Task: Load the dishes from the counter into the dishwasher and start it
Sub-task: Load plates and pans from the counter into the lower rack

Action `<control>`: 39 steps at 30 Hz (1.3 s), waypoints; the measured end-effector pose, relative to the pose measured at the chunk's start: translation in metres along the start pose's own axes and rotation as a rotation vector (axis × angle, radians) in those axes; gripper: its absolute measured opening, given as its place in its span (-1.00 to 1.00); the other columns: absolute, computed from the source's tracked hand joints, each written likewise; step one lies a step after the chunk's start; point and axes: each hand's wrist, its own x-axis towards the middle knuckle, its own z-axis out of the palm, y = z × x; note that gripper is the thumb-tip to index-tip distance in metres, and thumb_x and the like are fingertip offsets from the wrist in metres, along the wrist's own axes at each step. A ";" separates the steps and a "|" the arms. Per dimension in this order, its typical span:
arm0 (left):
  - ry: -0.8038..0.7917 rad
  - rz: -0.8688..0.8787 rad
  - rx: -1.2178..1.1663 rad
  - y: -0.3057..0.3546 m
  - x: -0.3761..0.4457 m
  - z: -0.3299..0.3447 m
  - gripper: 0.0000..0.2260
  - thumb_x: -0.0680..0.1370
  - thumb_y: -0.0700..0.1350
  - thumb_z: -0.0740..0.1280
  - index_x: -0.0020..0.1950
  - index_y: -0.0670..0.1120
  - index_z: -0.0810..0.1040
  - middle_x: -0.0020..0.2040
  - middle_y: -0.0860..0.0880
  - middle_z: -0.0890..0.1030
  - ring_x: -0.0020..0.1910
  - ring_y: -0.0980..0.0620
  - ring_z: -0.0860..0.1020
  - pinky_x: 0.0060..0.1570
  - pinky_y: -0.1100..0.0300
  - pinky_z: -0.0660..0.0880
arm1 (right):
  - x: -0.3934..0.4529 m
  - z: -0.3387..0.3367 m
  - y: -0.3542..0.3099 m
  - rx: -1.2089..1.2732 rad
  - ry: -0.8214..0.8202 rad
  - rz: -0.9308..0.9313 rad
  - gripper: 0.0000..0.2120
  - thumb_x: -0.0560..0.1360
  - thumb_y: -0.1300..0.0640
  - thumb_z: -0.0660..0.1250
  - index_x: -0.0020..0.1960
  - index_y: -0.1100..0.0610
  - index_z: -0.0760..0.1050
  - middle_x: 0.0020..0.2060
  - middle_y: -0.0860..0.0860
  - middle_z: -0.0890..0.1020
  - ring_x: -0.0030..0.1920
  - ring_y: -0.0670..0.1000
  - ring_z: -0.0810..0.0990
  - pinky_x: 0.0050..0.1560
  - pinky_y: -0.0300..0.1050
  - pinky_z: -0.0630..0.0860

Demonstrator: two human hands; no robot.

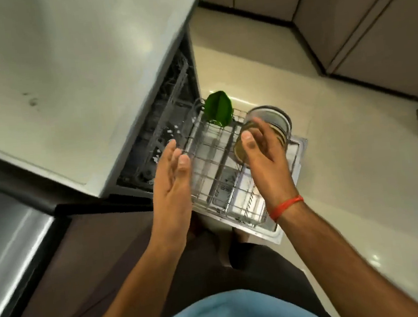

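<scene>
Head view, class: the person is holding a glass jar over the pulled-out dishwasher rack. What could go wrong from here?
1. Only the right hand grips the jar; the left hand is open beside it, so the jar could slip onto the rack or the tiled floor.
2. The green bowl stands at the rack's far end; a careless placement might knock it.
</scene>
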 end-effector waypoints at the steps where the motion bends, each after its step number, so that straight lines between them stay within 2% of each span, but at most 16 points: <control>1: 0.030 0.009 -0.017 0.007 -0.009 -0.008 -0.50 0.59 0.19 0.26 0.53 0.18 0.38 0.45 0.16 0.49 0.42 0.24 0.45 0.46 0.07 0.40 | -0.009 0.005 -0.010 0.020 -0.029 -0.007 -0.58 0.62 -0.07 0.29 0.47 -0.18 0.38 0.45 -0.08 0.44 0.42 -0.18 0.41 0.44 -0.01 0.42; 3: 0.114 0.035 -0.064 0.021 -0.027 -0.029 -0.50 0.57 0.20 0.27 0.52 0.19 0.40 0.43 0.14 0.51 0.42 0.20 0.47 0.47 -0.01 0.39 | -0.028 0.025 -0.030 0.024 -0.124 -0.047 -0.60 0.63 -0.03 0.30 0.45 -0.20 0.40 0.42 -0.12 0.47 0.37 -0.22 0.44 0.40 -0.11 0.44; 7: 0.279 0.052 -0.164 0.039 -0.053 -0.080 -0.51 0.55 0.24 0.29 0.49 0.22 0.43 0.42 0.13 0.53 0.41 0.19 0.48 0.48 -0.03 0.38 | -0.060 0.078 -0.064 0.013 -0.352 -0.125 -0.61 0.62 0.06 0.31 0.44 -0.09 0.44 0.37 -0.08 0.51 0.37 -0.22 0.46 0.23 -0.43 0.45; 9: 0.342 0.056 -0.209 0.044 -0.065 -0.111 -0.49 0.51 0.33 0.32 0.46 0.29 0.44 0.42 0.17 0.52 0.41 0.19 0.48 0.48 -0.03 0.38 | -0.076 0.110 -0.074 -0.018 -0.462 -0.174 -0.61 0.62 0.06 0.31 0.44 -0.06 0.44 0.35 -0.06 0.52 0.34 -0.24 0.47 0.16 -0.48 0.45; 11: 0.397 0.075 -0.238 0.049 -0.076 -0.139 -0.52 0.54 0.30 0.31 0.45 0.27 0.43 0.36 0.22 0.56 0.38 0.21 0.50 0.43 0.04 0.41 | -0.092 0.138 -0.081 -0.050 -0.548 -0.200 -0.62 0.62 0.03 0.31 0.43 -0.09 0.44 0.30 -0.13 0.52 0.26 -0.35 0.48 0.11 -0.50 0.45; 14: 0.508 0.107 -0.287 0.049 -0.098 -0.192 -0.57 0.62 0.14 0.26 0.50 0.19 0.40 0.37 0.16 0.56 0.39 0.20 0.49 0.46 0.05 0.39 | -0.125 0.187 -0.083 -0.094 -0.648 -0.245 -0.63 0.61 0.01 0.31 0.41 -0.12 0.46 0.27 -0.17 0.53 0.26 -0.33 0.49 0.14 -0.43 0.48; 17: 0.594 0.103 -0.312 0.044 -0.121 -0.244 -0.48 0.56 0.21 0.27 0.53 0.19 0.39 0.42 0.10 0.53 0.41 0.18 0.49 0.46 0.00 0.40 | -0.158 0.235 -0.079 -0.125 -0.719 -0.269 -0.64 0.63 0.05 0.29 0.42 -0.06 0.45 0.21 -0.26 0.54 0.27 -0.31 0.50 0.33 -0.24 0.48; 19: 0.650 0.098 -0.336 0.038 -0.138 -0.278 -0.47 0.55 0.21 0.27 0.53 0.19 0.38 0.43 0.10 0.53 0.40 0.18 0.50 0.44 0.02 0.42 | -0.180 0.267 -0.074 -0.157 -0.796 -0.283 -0.63 0.63 0.07 0.29 0.42 -0.03 0.45 0.19 -0.30 0.54 0.26 -0.32 0.51 0.36 -0.16 0.46; 23: 0.763 0.108 -0.394 0.027 -0.163 -0.329 -0.57 0.60 0.15 0.28 0.49 0.21 0.42 0.37 0.16 0.56 0.35 0.20 0.53 0.38 0.08 0.46 | -0.215 0.316 -0.065 -0.238 -0.980 -0.273 -0.53 0.54 -0.10 0.28 0.44 -0.10 0.42 0.31 -0.15 0.55 0.32 -0.26 0.50 0.43 -0.04 0.43; 25: 0.839 0.106 -0.421 0.021 -0.171 -0.349 -0.59 0.62 0.15 0.29 0.47 0.23 0.43 0.37 0.17 0.56 0.36 0.21 0.52 0.37 0.09 0.47 | -0.229 0.338 -0.063 -0.271 -1.072 -0.258 -0.45 0.46 -0.17 0.27 0.44 -0.12 0.42 0.33 -0.14 0.54 0.32 -0.27 0.49 0.44 -0.04 0.42; 29: 0.981 0.116 -0.461 0.016 -0.182 -0.374 -0.58 0.62 0.13 0.30 0.49 0.20 0.42 0.40 0.17 0.55 0.38 0.20 0.50 0.36 0.10 0.48 | -0.245 0.374 -0.059 -0.311 -1.234 -0.244 -0.54 0.51 -0.11 0.28 0.41 -0.15 0.43 0.31 -0.15 0.55 0.29 -0.29 0.51 0.43 -0.03 0.42; 32: 1.112 0.114 -0.459 0.017 -0.192 -0.384 -0.55 0.58 0.18 0.30 0.47 0.22 0.43 0.35 0.17 0.58 0.35 0.20 0.53 0.35 0.10 0.48 | -0.252 0.402 -0.057 -0.334 -1.333 -0.224 -0.43 0.40 -0.18 0.29 0.41 -0.15 0.44 0.29 -0.15 0.57 0.27 -0.28 0.53 0.42 0.00 0.44; 35: 1.266 0.093 -0.482 0.020 -0.205 -0.390 -0.50 0.53 0.22 0.30 0.49 0.23 0.42 0.37 0.18 0.55 0.37 0.21 0.51 0.35 0.12 0.49 | -0.263 0.429 -0.056 -0.349 -1.481 -0.206 -0.39 0.40 -0.19 0.29 0.44 -0.11 0.42 0.29 -0.17 0.56 0.27 -0.27 0.52 0.41 -0.01 0.44; 39: 1.428 0.065 -0.483 0.023 -0.221 -0.399 -0.61 0.64 0.14 0.26 0.49 0.23 0.42 0.38 0.18 0.54 0.36 0.20 0.52 0.35 0.07 0.50 | -0.283 0.453 -0.059 -0.365 -1.693 -0.174 -0.43 0.42 -0.17 0.28 0.42 -0.13 0.42 0.27 -0.20 0.56 0.19 -0.34 0.55 0.22 -0.27 0.52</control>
